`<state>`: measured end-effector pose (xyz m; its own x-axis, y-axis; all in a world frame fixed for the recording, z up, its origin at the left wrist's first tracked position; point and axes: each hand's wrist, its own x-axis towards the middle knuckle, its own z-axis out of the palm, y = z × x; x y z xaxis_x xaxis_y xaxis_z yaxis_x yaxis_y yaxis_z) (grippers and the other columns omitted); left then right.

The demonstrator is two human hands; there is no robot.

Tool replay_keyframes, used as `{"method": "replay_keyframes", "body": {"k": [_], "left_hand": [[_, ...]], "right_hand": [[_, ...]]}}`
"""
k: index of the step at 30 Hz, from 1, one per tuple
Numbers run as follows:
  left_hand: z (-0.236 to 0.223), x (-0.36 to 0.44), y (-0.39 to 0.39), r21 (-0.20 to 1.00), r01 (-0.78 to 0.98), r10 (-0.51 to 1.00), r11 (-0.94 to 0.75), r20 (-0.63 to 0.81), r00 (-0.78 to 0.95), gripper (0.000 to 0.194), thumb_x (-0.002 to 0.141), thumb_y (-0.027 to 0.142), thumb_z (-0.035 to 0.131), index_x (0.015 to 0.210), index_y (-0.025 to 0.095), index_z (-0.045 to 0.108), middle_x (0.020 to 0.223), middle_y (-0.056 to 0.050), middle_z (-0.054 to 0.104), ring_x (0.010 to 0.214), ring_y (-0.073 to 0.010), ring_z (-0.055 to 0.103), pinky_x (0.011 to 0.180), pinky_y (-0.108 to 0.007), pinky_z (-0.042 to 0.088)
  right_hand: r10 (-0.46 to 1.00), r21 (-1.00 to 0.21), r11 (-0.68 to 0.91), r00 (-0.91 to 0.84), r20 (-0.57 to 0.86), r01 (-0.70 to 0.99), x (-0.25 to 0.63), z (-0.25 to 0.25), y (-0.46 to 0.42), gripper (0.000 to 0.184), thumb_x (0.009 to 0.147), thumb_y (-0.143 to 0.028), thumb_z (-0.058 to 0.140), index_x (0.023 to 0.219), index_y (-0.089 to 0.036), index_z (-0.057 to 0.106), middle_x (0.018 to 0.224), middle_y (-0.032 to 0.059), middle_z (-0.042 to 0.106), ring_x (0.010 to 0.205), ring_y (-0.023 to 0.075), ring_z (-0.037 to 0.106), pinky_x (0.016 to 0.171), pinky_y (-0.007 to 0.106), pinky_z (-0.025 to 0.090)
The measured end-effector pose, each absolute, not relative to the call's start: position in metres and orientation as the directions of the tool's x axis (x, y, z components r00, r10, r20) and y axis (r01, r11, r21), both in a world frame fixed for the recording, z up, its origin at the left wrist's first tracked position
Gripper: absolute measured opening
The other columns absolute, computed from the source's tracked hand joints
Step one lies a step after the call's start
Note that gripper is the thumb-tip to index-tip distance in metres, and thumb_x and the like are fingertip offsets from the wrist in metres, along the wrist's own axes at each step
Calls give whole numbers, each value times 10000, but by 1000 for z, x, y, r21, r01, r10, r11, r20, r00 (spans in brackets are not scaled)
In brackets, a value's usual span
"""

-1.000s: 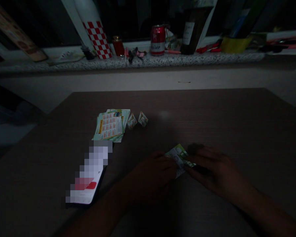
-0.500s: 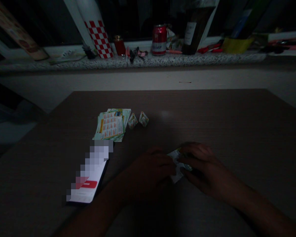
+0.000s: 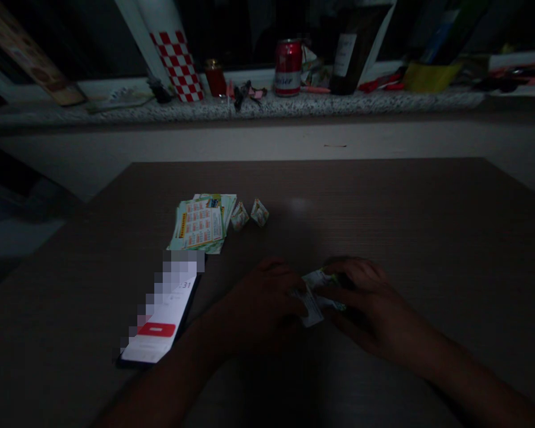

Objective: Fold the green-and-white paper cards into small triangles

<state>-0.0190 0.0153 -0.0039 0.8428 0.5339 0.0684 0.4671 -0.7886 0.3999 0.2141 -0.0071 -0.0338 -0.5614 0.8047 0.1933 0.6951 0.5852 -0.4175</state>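
Shifted left hand (image 3: 267, 303) leftward since earlier; touching one paper (image 3: 312, 315) with right hand (image 3: 377, 306) too; cannot tell either grip; two folded packets (image 3: 259, 213) beyond.

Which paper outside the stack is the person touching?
The paper between the left hand and right hand; both small folded papers beside the stack lie untouched.

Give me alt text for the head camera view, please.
A person's left hand and right hand touch a partly folded paper on a dim table. To the left lie a lit phone, a stack of printed slips and two small folded papers.
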Motion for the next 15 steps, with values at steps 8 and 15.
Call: {"method": "replay_keyframes", "body": {"k": [8, 15], "left_hand": [[-4, -17, 17, 425, 529, 595, -735, 31, 803, 126, 882, 210, 526, 908, 204, 649, 943, -26, 636, 959, -181, 548, 965, -371, 328], [-9, -10, 17, 376, 613, 662, -694, 0, 750, 142, 911, 236, 482, 917, 186, 615, 910, -28, 601, 905, -190, 520, 878, -359, 374]], "right_hand": [[809, -413, 578, -562, 173, 704, 213, -32, -9, 338, 816, -239, 628, 1144, -316, 651, 1182, 95, 551, 1138, 298, 480, 925, 493, 402], [823, -437, 555, -544, 163, 708, 211, -32, -9, 322, 800, -208, 635, 1103, -312, 659, 1178, 82, 544, 1140, 288, 478, 934, 481, 403]]}}
